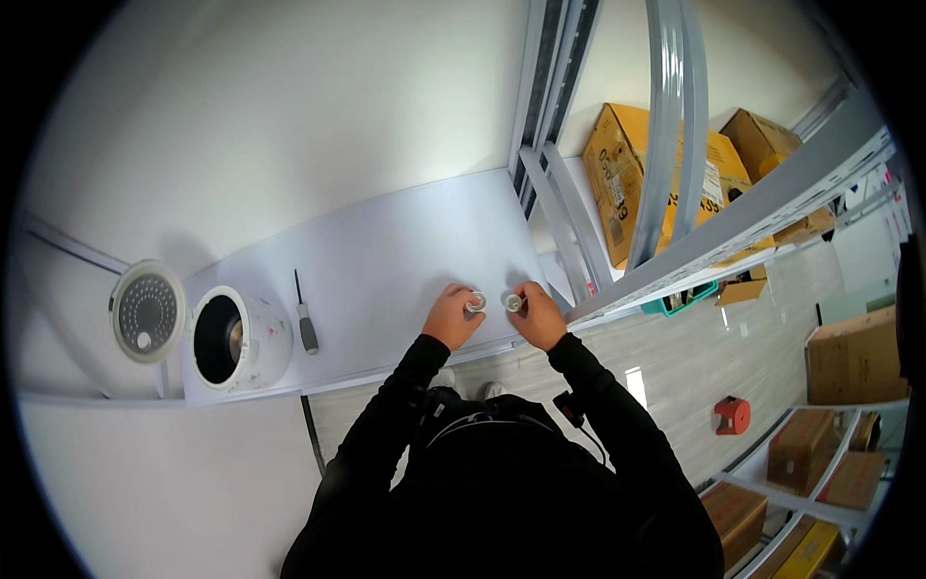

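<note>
Under the fingers (pixel 454 290) there is a white tabletop (pixel 405 241). To the left of them lies a grey-handled screwdriver (pixel 307 332), and farther left stands an open white rice cooker (pixel 266 340).

We see, from above, a person dressed in black. The black top (pixel 550 492) has long, close-fitting sleeves; we find both the left sleeve (pixel 371 429) and the right sleeve (pixel 622 415) creased and narrowing toward the wrists. The left hand (pixel 451 317) and the right hand (pixel 541 318) are bare. Across the waist we make out a thin, pale cord (pixel 473 419), curved over the dark cloth. At the right side we notice a small, black, boxy device (pixel 569 408) with a thin dark cable (pixel 597 444). Beyond the desk's (pixel 405 241) near edge, we see pale shoes (pixel 494 390).
</note>
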Demonstrator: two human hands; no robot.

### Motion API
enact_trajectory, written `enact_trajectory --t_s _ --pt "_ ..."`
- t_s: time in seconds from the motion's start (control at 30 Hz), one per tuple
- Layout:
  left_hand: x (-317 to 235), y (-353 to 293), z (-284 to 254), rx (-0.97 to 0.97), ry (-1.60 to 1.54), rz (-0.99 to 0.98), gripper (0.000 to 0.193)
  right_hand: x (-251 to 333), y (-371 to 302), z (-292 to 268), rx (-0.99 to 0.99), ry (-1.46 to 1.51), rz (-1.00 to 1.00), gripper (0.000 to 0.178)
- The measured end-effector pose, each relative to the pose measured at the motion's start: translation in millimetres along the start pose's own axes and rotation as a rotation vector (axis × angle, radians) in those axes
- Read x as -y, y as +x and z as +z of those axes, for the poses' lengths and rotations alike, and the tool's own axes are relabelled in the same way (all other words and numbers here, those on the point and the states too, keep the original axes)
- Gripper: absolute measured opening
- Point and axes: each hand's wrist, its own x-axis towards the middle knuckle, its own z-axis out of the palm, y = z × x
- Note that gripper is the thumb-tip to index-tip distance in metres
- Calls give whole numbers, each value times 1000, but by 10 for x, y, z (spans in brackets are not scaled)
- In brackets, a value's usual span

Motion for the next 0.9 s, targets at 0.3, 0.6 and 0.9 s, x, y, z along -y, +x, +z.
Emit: enact_trajectory --t_s 0.3,0.6,0.9 --pt "-44 -112 315 -152 241 -111 50 -174 153 40 82 -8 -40 45" --pt "-68 -183 330 -249 160 -163 65 -265 210 20 128 -69 -56 55" --pt "54 -672 -234 -518 176 -296 43 -214 184 58 137 -159 -61 104"
